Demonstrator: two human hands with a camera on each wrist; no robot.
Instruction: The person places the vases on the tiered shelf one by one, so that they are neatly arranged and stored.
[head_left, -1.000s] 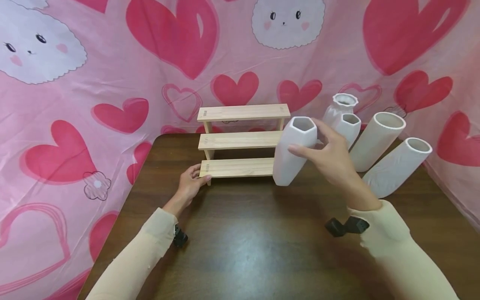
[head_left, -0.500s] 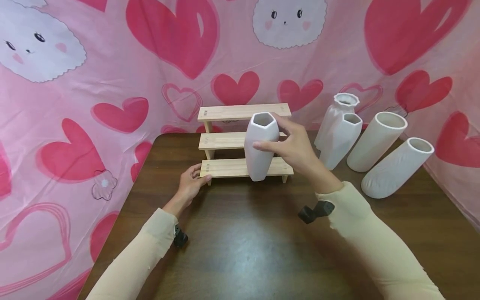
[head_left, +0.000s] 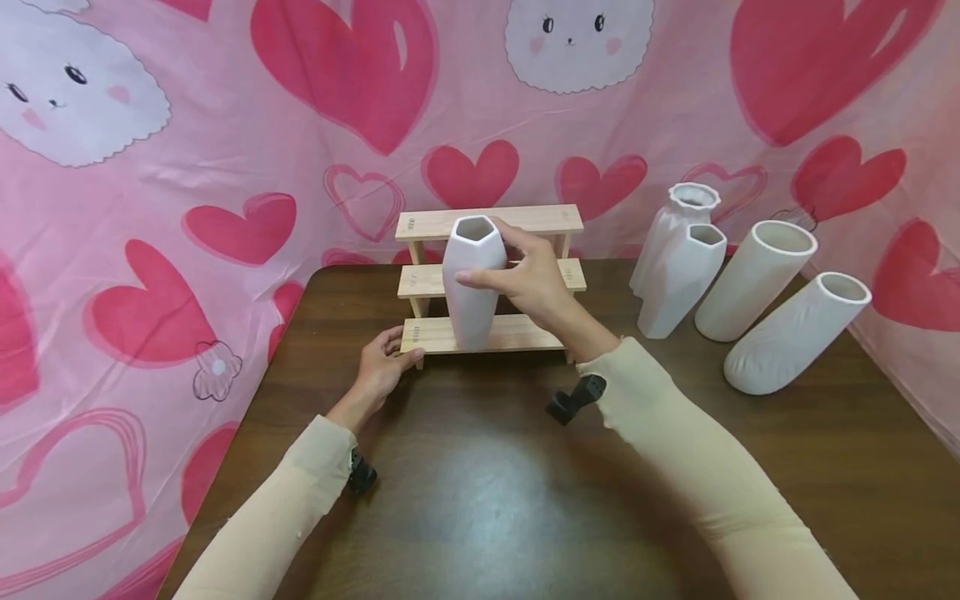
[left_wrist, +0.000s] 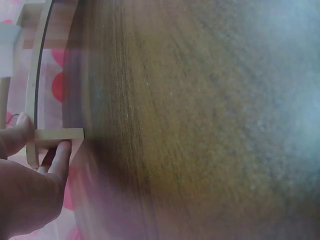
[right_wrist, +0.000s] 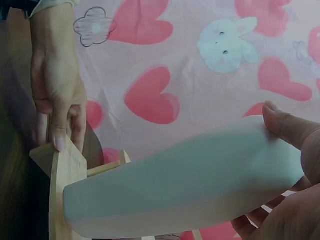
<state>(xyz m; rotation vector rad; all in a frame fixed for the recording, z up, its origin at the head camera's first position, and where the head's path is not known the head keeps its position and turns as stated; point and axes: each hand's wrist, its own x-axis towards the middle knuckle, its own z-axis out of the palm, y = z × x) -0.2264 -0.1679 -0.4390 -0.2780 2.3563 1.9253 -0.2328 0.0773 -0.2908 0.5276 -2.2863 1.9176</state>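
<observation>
My right hand [head_left: 532, 279] grips the upper part of a white faceted vase [head_left: 472, 300] with a five-sided mouth, thumb on the near side. The vase [right_wrist: 175, 185] stands nearly upright over the lowest step of a three-tier wooden shelf [head_left: 525, 333]. In the right wrist view its base is at the board; whether its full weight rests there I cannot tell. My left hand [head_left: 381, 367] holds the left end of that lowest step. The left wrist view shows the thumb [left_wrist: 20, 132] on the board and fingers at the shelf's end leg [left_wrist: 60, 134].
Several white vases stand at the right of the brown table [head_left: 465, 500]: a frilled-mouth one [head_left: 660, 242], a faceted one [head_left: 678, 283], a tall cylinder [head_left: 750, 283] and a textured cylinder [head_left: 795, 333]. A pink heart-print cloth [head_left: 480, 100] hangs behind.
The right hand has carried the faceted vase leftward, from beside the shelf's right end to over the lowest step, and made it more upright. The left hand stays at the shelf's left end.
</observation>
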